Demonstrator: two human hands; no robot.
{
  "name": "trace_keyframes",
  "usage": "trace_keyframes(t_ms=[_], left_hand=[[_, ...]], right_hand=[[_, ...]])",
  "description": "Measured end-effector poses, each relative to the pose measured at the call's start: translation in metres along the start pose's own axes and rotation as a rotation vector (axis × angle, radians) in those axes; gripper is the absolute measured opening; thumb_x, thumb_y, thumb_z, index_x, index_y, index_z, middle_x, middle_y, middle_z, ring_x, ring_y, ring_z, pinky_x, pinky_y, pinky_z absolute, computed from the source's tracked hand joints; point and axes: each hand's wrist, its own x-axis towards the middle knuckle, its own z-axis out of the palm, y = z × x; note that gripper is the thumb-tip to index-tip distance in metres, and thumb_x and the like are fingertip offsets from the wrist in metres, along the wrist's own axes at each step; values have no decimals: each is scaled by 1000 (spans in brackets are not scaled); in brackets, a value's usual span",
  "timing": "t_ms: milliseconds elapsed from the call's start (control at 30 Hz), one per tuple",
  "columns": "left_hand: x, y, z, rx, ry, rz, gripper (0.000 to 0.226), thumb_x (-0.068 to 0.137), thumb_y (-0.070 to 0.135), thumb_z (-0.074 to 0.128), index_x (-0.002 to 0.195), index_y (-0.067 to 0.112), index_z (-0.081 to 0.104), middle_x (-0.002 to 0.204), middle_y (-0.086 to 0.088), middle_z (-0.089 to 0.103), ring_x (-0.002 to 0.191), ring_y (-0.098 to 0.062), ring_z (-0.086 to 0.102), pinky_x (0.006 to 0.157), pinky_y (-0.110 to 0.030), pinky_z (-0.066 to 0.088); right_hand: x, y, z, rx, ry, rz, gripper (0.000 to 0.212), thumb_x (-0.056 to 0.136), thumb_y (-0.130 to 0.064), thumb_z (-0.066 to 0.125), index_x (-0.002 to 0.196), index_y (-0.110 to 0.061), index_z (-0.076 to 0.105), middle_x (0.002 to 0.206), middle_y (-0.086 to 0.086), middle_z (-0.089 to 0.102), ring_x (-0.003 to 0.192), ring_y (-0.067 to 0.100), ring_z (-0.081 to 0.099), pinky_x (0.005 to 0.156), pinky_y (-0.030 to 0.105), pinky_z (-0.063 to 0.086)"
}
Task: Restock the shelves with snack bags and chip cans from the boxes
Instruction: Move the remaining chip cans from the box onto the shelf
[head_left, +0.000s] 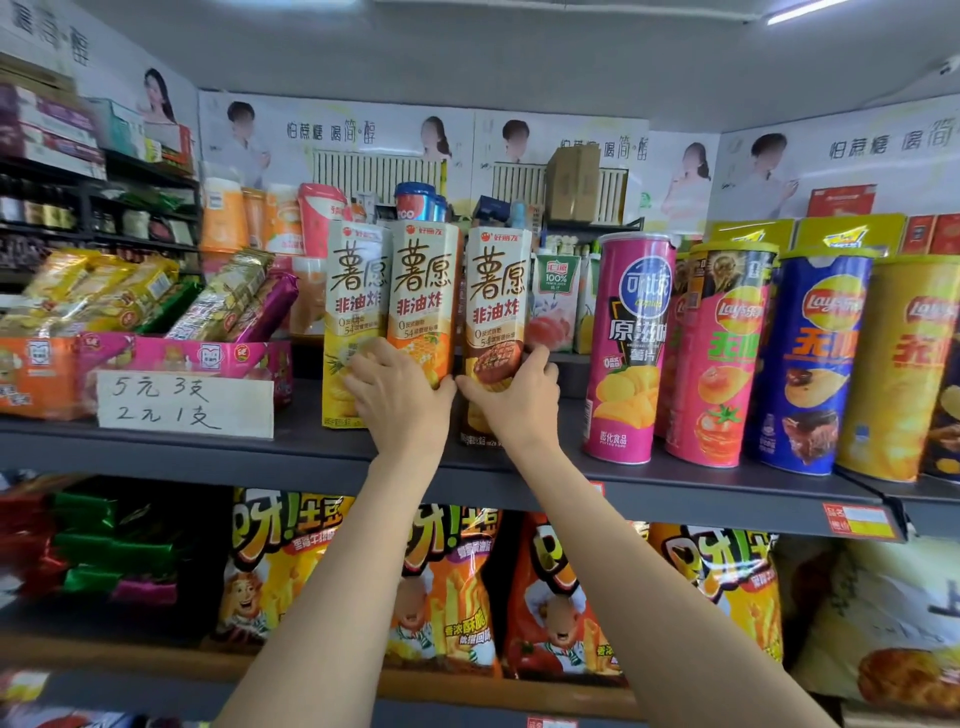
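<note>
Your two hands are up at the middle shelf (218, 447), in the centre of the frame, working three tall hexagonal chip cartons. Your left hand (397, 395) lies across the lower fronts of the yellow carton (353, 291) and the orange carton (423, 291), fingers fairly straight and pressing rather than wrapping. Your right hand (514, 400) curls round the lower part of the brown carton (496, 301), thumb on its front and fingers reaching round its right side. The brown carton stands just beside the orange one, a narrow gap showing between them near the top.

These cartons look like light, stiff paperboard with brittle chips inside, so expect them to tip easily and dent if squeezed hard. The printed skin looks glossy and may slide in the palm. Take each one low or at mid-height, across the flat faces, and steady it near the base as you push it back.

To the right of centre stand the pink chip can (626, 353) and the Lay's cans (810, 364), upright on the same shelf. Snack bags (447, 587) fill the shelf below.
</note>
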Motion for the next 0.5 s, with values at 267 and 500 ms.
trace_keyframes(t_ms=[267,500], left_hand=[[-8,-11,-6,-25,-81,16,87,81,37,69,142,4,16,140,-21,27,128,-39,30,101,-42,34],[-8,-14,-8,-11,-88,30,85,81,39,69,140,4,18,138,-19,30,126,-35,33,96,-39,39]], right_hand=[[-7,0,-5,1,-77,19,82,75,-39,75,134,-6,28,135,16,38,124,33,42,101,42,41],[-9,-6,-4,-5,-93,38,79,77,-35,74,133,-3,28,134,17,37,124,33,41,99,39,38]])
